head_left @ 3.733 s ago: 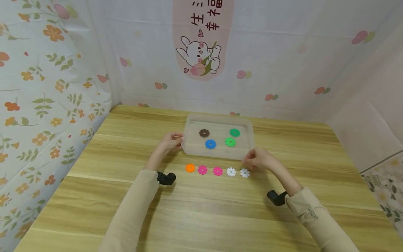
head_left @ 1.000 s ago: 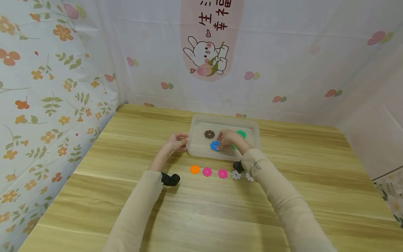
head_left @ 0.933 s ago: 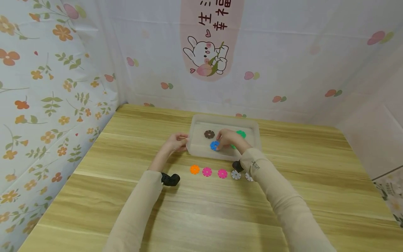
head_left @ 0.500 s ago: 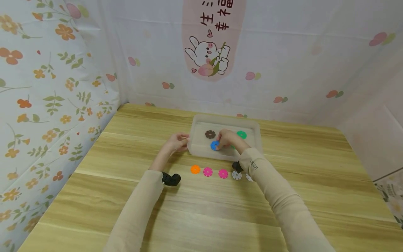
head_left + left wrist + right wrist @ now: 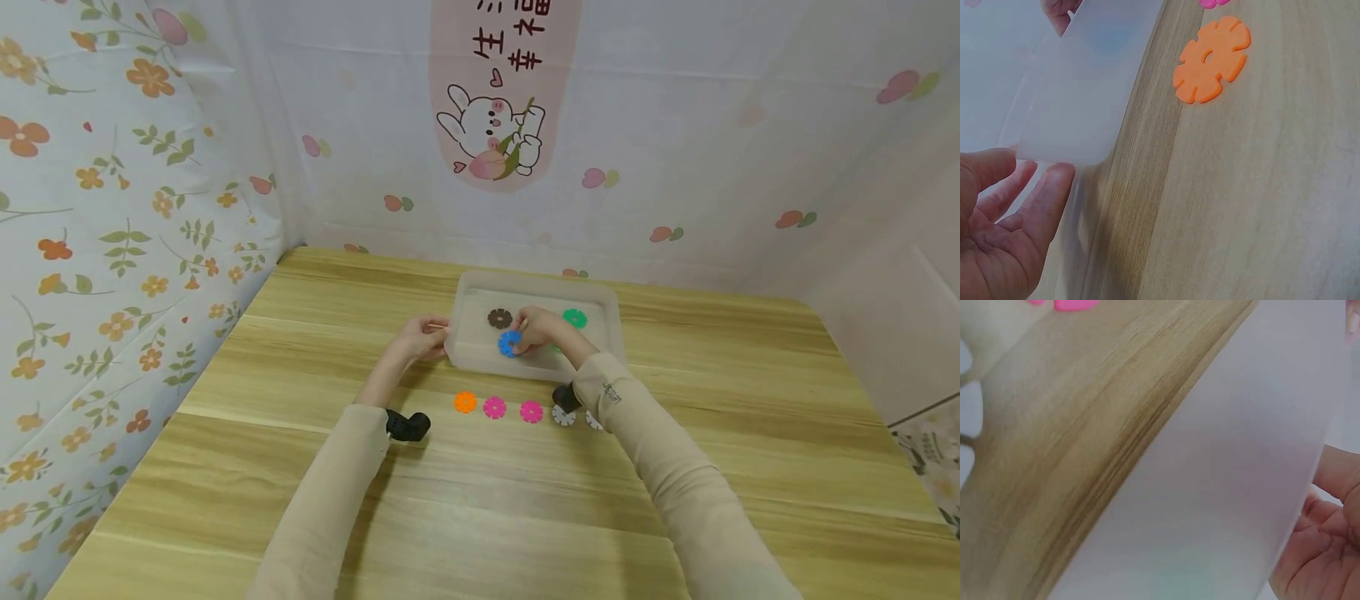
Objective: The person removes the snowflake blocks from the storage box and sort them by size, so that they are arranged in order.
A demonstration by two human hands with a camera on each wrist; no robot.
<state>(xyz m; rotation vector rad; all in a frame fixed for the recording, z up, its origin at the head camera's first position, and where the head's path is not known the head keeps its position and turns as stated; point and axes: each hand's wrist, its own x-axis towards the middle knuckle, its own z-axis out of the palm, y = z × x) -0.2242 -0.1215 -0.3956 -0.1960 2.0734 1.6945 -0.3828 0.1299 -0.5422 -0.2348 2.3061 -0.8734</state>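
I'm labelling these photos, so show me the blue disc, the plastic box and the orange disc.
Blue disc (image 5: 505,343): head view, on its uncovered part.
Plastic box (image 5: 483,362): head view, on its near wall.
Orange disc (image 5: 1226,55): left wrist view, beside its hole.

The right hand (image 5: 537,329) hides most of the light green disc (image 5: 557,349). A sleeve (image 5: 660,454) partly covers one white disc (image 5: 592,422). In the left wrist view, the top edge crops a pink disc (image 5: 1214,3).

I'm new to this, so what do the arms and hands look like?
The left sleeve and right sleeve are beige, the right with small dark lettering. The left hand and right hand are bare, each with a black wrist device.
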